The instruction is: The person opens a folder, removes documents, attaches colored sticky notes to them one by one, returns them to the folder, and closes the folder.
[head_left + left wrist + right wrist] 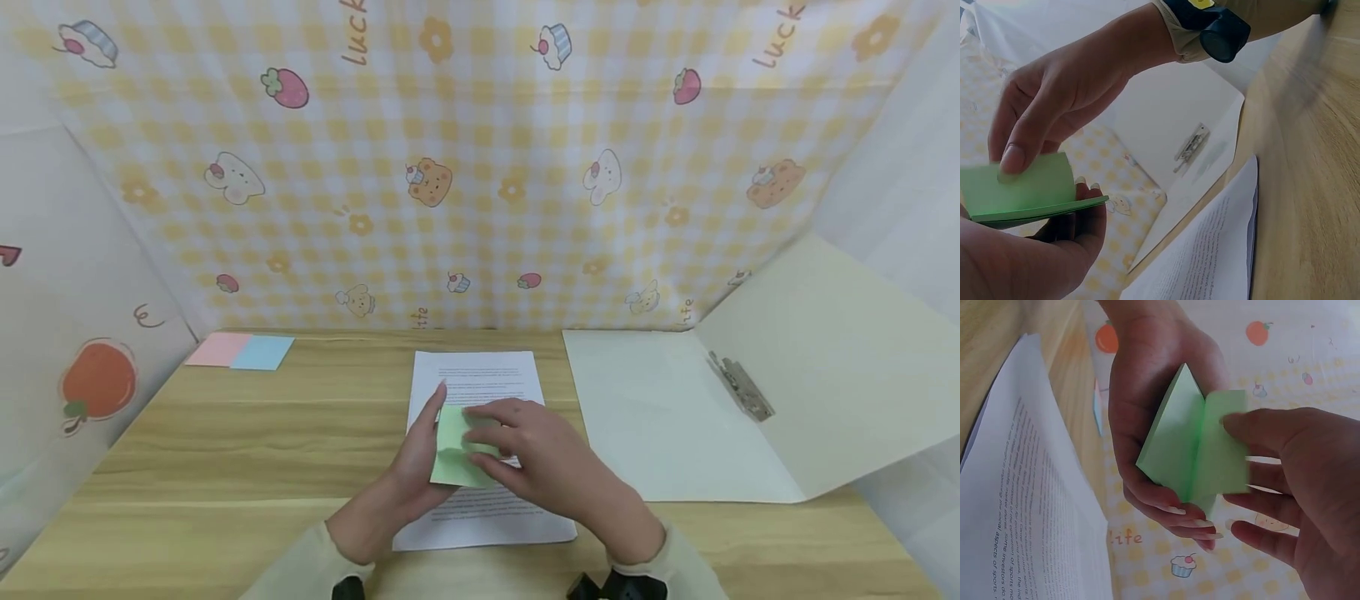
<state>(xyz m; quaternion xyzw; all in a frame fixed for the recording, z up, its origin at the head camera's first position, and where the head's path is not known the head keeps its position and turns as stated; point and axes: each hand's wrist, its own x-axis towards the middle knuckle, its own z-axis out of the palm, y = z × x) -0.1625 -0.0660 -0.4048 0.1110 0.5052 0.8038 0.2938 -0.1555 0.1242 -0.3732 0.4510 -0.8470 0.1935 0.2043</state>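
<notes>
A pad of light green sticky notes [450, 454] is gripped by my left hand [408, 479] over the printed sheets [491, 521], its fingers curled beneath and its thumb along one edge. My right hand [551, 454] pinches the top green sheet [1219, 447] between thumb and fingers. That sheet bends up from the pad along one edge, as both wrist views show. In the left wrist view, the right thumb [1015, 156] presses on the face of the raised sheet, and the rest of the pad stays in the left palm.
To the right lies an opened white folder [637, 417] with a metal clip [742, 387], its cover leaning up against the side wall. Pink [216, 349] and blue [262, 352] sticky notes lie at the far left of the wooden table [300, 450]. A checked curtain [480, 233] hangs behind.
</notes>
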